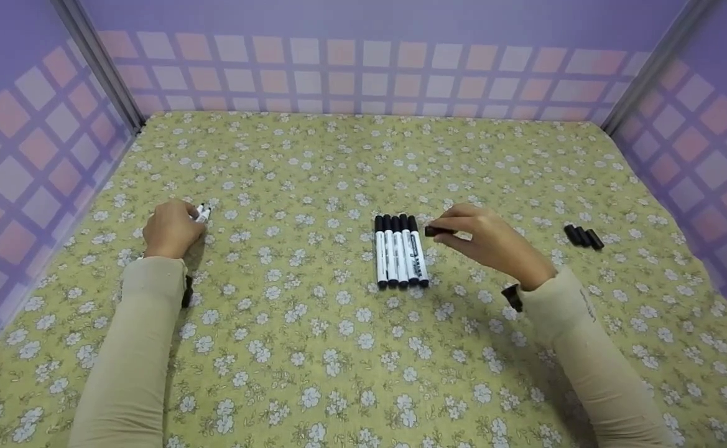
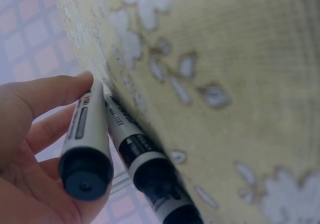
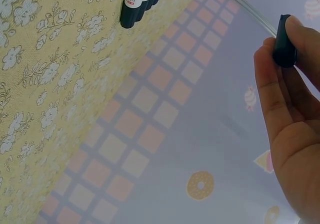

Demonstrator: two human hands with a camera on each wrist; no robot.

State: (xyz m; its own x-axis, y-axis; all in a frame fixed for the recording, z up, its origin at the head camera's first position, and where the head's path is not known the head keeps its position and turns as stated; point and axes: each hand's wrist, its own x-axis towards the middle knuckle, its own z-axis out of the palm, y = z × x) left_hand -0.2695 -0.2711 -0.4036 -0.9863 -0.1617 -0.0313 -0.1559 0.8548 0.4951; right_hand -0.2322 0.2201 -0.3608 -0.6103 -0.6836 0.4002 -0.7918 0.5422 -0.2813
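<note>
My left hand is at the left of the table, gripping a white marker between thumb and fingers. Close beside it, more white markers with black ends lie against the cloth; the hand hides most of them in the head view. With thumb and fingertips my right hand pinches a black marker cap, held just right of a row of capped markers. The right wrist view shows that cap standing out from the fingertips.
Three loose black caps lie together at the right. A yellow floral cloth covers the table. Purple panels with pink and white squares enclose the back and both sides.
</note>
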